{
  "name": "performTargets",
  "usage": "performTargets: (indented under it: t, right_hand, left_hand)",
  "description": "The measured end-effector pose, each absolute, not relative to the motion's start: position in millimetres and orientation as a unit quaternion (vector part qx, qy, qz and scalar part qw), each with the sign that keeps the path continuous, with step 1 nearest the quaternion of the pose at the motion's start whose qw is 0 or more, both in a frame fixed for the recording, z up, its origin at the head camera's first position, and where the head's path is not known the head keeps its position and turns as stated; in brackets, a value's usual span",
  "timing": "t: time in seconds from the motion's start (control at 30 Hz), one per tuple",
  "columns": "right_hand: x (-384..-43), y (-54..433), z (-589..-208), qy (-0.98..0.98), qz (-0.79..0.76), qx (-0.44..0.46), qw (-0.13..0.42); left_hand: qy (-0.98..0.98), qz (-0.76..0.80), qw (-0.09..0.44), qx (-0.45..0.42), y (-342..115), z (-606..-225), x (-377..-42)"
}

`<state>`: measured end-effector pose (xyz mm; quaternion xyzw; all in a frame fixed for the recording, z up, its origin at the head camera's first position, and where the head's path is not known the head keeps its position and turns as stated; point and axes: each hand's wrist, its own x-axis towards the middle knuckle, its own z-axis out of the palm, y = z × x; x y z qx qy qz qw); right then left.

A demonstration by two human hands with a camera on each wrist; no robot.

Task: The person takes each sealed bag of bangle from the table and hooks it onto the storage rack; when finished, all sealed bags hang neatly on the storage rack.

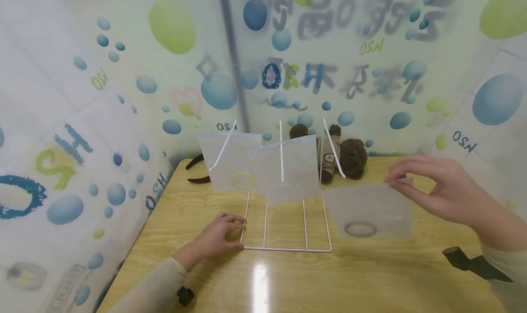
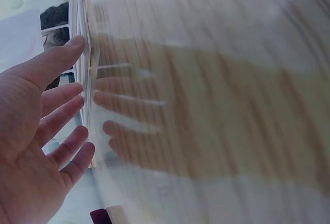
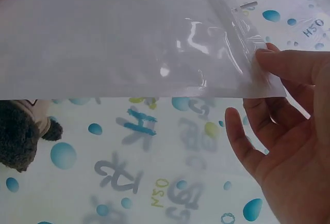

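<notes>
A white wire rack point(image 1: 285, 249) stands on the table, with three prongs rising from it. Two translucent plastic bags hang on it: the left bag point(image 1: 222, 159) shows a yellow ring point(image 1: 243, 180) inside, while the middle bag point(image 1: 288, 171) has no clear contents. My left hand point(image 1: 218, 235) touches the rack base's front left corner with relaxed, spread fingers point(image 2: 75, 139). Right of the rack, my right hand point(image 1: 446, 189) pinches the top right corner of another translucent bag point(image 3: 129, 43). A brownish ring point(image 1: 360, 229) lies low inside that bag, below the right prong.
Behind the rack, a brown plush bear point(image 1: 353, 157) lies on its side against the patterned backdrop point(image 1: 255, 107). A dark curved object point(image 1: 199, 180) pokes out behind the left bag. The wood-grain table point(image 1: 370, 276) extends toward me.
</notes>
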<state>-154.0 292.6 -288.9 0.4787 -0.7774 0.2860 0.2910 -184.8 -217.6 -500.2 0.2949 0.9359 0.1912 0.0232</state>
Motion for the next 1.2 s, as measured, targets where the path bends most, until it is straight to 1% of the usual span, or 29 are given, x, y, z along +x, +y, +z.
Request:
performTargets:
  t: [0.2, 0.5, 0.7, 0.9, 1.2]
  right_hand:
    - [-153, 274, -283, -0.741, 0.336, 0.501, 0.297]
    - [-154, 254, -272, -0.72, 0.356, 0.517, 0.295]
    - [-160, 253, -273, -0.729, 0.346, 0.51, 0.298]
    - [-168, 257, -272, -0.739, 0.342, 0.498, 0.297]
    - [-177, 258, -273, -0.753, 0.323, 0.483, 0.31]
  left_hand:
    - [0.936, 0.196, 0.02, 0.292, -216, -502, -185]
    - [0.939, 0.192, 0.027, 0.283, -217, -501, -182]
    - [0.938, 0.19, 0.033, 0.287, -218, -502, -179]
    - [0.937, 0.193, 0.018, 0.291, -217, -500, -179]
    - [0.936, 0.193, 0.012, 0.296, -216, -498, -180]
